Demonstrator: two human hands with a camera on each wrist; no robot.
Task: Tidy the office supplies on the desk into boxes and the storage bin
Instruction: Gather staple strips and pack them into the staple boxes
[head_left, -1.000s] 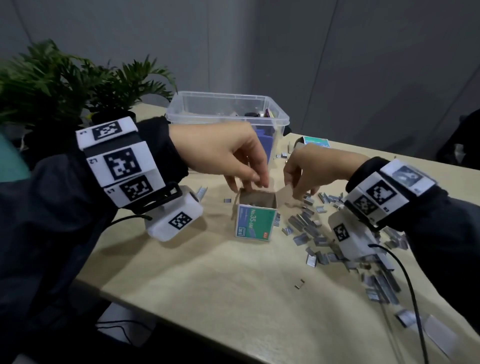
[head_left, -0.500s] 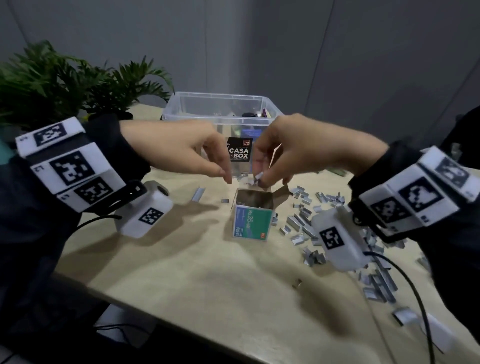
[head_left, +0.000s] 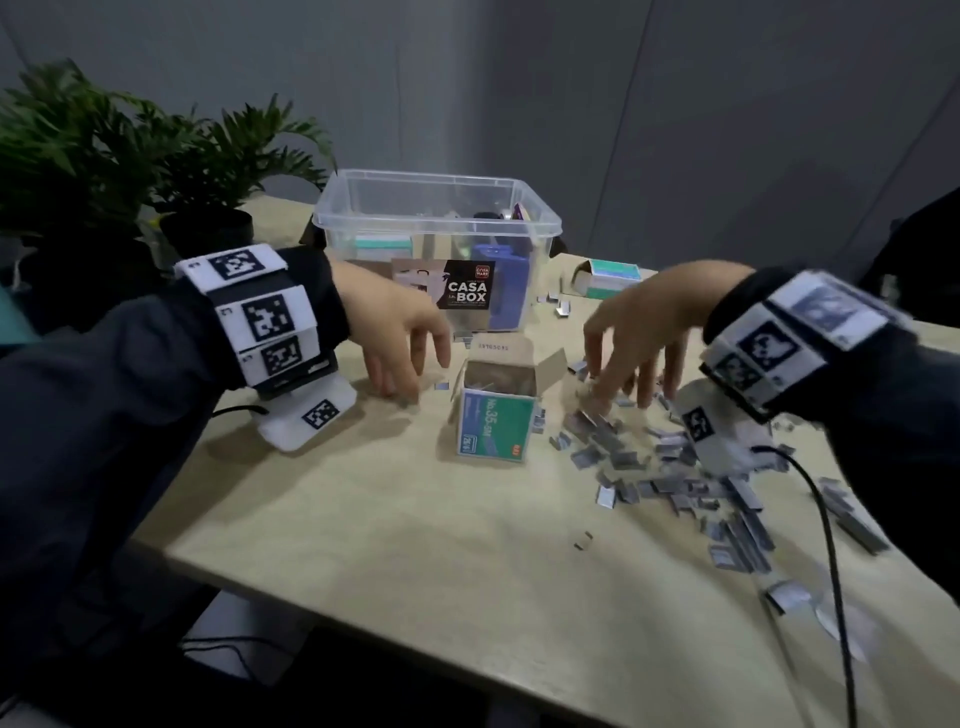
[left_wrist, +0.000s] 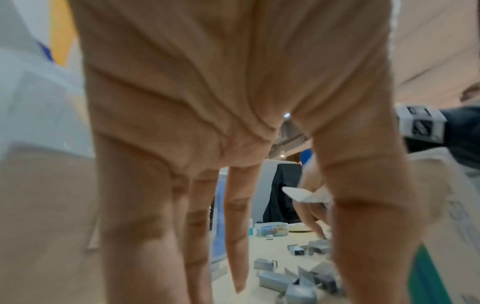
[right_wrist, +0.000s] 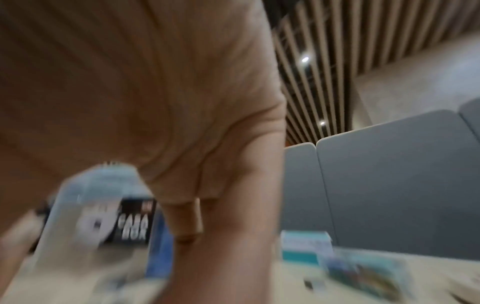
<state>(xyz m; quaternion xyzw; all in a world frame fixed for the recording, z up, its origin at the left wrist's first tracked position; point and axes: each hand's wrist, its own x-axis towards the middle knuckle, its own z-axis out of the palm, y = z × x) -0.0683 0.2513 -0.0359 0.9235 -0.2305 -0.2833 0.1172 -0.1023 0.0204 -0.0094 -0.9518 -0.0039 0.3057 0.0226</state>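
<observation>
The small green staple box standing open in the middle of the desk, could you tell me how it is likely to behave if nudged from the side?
The staple box stands upright on its narrow end, so it probably tips rather than slides. Its top flaps are open, so staples inside would likely spill. Thin cardboard walls may dent if squeezed.

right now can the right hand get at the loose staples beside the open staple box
Probably yes. The right hand hangs with fingers spread, tips right at the near edge of the loose staples, which lie bare on the desk. The open staple box stands to its left, out of the way.
</observation>
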